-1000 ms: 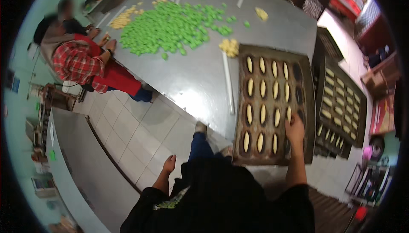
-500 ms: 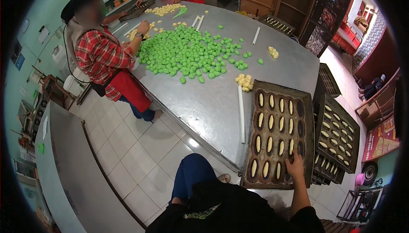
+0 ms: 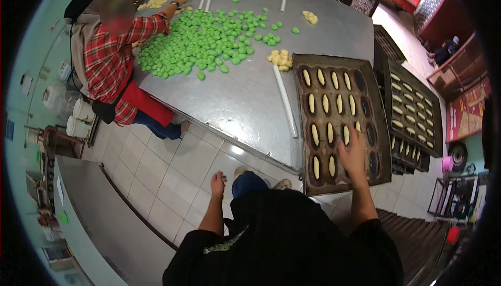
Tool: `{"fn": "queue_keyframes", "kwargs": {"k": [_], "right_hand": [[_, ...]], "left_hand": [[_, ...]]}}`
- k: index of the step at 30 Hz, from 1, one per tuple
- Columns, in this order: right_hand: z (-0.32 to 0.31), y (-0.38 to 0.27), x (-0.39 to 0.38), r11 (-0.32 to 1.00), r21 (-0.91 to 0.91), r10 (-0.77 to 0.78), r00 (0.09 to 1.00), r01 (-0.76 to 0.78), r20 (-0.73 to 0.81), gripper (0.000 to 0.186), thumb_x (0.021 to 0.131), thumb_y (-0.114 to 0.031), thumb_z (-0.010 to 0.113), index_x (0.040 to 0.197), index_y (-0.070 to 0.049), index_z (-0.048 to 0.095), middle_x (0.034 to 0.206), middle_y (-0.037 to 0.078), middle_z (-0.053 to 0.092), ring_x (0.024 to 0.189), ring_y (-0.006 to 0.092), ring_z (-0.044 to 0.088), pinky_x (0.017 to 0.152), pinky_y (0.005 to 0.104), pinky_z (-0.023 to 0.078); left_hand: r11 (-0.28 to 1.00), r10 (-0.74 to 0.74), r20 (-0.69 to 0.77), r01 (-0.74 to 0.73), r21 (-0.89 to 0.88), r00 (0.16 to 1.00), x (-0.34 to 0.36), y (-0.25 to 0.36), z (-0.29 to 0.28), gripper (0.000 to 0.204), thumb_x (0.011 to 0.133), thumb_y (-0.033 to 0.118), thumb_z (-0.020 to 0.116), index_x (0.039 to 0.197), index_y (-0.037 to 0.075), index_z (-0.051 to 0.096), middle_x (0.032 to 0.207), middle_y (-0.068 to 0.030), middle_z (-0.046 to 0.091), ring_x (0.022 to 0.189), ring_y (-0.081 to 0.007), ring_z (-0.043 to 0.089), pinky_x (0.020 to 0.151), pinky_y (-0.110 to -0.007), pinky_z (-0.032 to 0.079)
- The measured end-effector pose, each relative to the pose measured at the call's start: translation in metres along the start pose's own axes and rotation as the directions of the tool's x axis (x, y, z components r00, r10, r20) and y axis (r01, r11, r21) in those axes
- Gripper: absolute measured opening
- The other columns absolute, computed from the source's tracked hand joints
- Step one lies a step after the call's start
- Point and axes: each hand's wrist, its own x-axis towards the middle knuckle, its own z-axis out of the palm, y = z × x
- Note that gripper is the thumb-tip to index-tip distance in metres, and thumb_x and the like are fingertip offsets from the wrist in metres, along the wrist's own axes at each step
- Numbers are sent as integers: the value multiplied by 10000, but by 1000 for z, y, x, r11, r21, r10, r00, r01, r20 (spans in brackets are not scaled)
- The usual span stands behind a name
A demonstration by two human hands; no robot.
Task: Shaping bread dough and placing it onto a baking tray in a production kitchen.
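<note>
A dark metal baking tray with rows of oval hollows lies at the table's near right end. Pale finger-shaped dough pieces fill most hollows; several in the right column are bare. My right hand reaches over the lower part of the tray, thumb and fingers apart, beside two dough pieces. It hides part of the bottom row. My left hand hangs beyond the table's near edge, fingers curled; a small dark spot shows at them. A long white rod and a cluster of yellow dough balls lie left of the tray.
Green dough balls spread across the steel table. A co-worker in a red checked shirt stands at its left side, one arm stretched over the dough. More filled trays are stacked to the right. A grey counter stands at lower left.
My left hand has come into view. My right hand has shifted left over the tray from its right column. The view has tilted down, and the co-worker's arm now reaches further across the table.
</note>
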Motion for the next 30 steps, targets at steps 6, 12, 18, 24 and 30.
{"fn": "queue_keyframes", "kwargs": {"k": [6, 12, 18, 24, 30], "right_hand": [[10, -94, 2, 910, 385, -191, 980, 155, 59, 486, 833, -146, 665, 1288, -48, 524, 1208, 198, 536, 1142, 380, 498, 981, 430, 403], [25, -128, 3, 881, 431, -319, 919, 198, 230, 455, 856, -201, 645, 1277, -65, 538, 1191, 160, 543, 1116, 361, 512, 968, 420, 417], [17, -98, -32, 892, 435, -281, 903, 122, 325, 438, 871, -218, 640, 1275, -75, 549, 1197, 145, 547, 1109, 335, 517, 966, 394, 422], [-13, -91, -45, 876, 476, -363, 759, 80, 541, 379, 855, -87, 650, 1227, -64, 584, 1196, 158, 571, 1127, 330, 537, 973, 380, 431], [-45, -53, -63, 871, 456, -396, 810, 182, 432, 285, 873, -47, 602, 1148, 27, 593, 1136, 148, 583, 992, 239, 551, 912, 327, 424]], "left_hand": [[983, 96, 136, -115, 140, 986, 28, 34, -4, 335, 973, 329, 512, 945, 7, 601, 752, -69, 607, 654, -145, 557, 606, -295, 466], [632, 323, 474, -559, 536, 819, 108, -143, -95, 413, 950, 397, 493, 893, 0, 593, 732, -73, 592, 649, -210, 571, 555, -388, 465], [761, -291, 206, 95, 642, 934, 52, -142, -103, 476, 925, 450, 455, 1121, 28, 554, 928, -148, 654, 766, -298, 615, 567, -476, 460], [732, -660, -110, 603, -318, 743, -52, -221, -57, 448, 930, 505, 524, 1078, 87, 586, 906, -78, 605, 730, -242, 596, 551, -405, 467], [512, -815, -28, 696, -504, 579, -131, -166, 24, 712, 858, 695, 447, 1345, 176, 461, 1192, -128, 530, 1034, -311, 534, 790, -523, 443]]}}
